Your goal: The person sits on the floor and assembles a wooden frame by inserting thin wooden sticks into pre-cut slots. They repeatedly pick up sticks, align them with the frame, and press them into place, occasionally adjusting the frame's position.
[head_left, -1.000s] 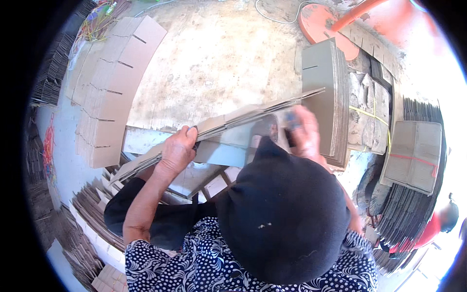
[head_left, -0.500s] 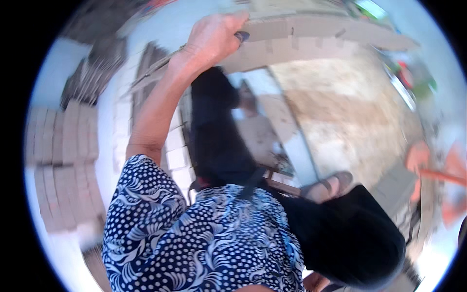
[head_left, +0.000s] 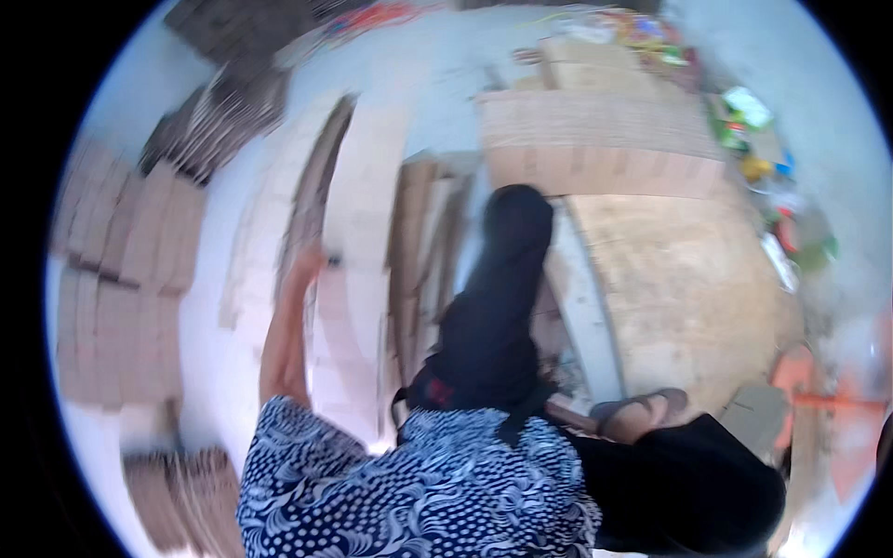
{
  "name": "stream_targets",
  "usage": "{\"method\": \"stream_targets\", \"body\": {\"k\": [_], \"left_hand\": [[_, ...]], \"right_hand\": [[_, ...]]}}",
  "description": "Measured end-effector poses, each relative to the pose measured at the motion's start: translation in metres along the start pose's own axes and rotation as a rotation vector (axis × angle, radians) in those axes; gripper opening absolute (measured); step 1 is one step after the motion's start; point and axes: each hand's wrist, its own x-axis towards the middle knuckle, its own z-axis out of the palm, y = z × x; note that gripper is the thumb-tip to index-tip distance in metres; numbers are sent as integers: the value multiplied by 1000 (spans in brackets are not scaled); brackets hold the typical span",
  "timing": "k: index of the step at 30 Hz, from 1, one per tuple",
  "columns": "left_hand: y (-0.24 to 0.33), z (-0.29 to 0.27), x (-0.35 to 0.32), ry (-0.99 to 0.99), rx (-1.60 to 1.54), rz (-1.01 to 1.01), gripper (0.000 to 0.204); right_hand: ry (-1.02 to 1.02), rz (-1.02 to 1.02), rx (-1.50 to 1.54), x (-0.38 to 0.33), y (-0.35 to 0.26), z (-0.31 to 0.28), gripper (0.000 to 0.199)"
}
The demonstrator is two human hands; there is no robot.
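Note:
My left hand (head_left: 312, 261) reaches forward on the left, blurred, its fingers closed. A small dark object (head_left: 333, 261) shows at its fingertips; its kind is too smeared to tell. The hand is at the left edge of a long pale cardboard sheet (head_left: 363, 214); whether it touches the sheet I cannot tell. Just left of the hand runs a narrow darker row of cardboard edges (head_left: 323, 167). Right of the sheet, more brown cardboard strips (head_left: 419, 242) lie lengthwise beside my leg. My right hand is out of view.
A stack of slotted cardboard (head_left: 595, 126) lies ahead, beyond a tan board (head_left: 688, 270). Cardboard bundles (head_left: 121, 325) stand at the left, with another stack (head_left: 228, 112) farther off. Colourful packets (head_left: 744, 121) line the right wall. An orange object (head_left: 791, 381) is at right.
My left hand has moved back and left, from near the slotted stack to the long pale sheet. The view has shifted, and my right hand has dropped out of it.

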Motion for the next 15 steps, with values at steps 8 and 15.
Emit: {"method": "stream_targets", "body": {"k": [8,15], "left_hand": [[336,-44,83,38,-340,337,34],[635,-68,87,37,-623,912,26]], "right_hand": [[106,144,320,52,-33,-53,27],[-40,133,592,203,-110,-30,22]]}}
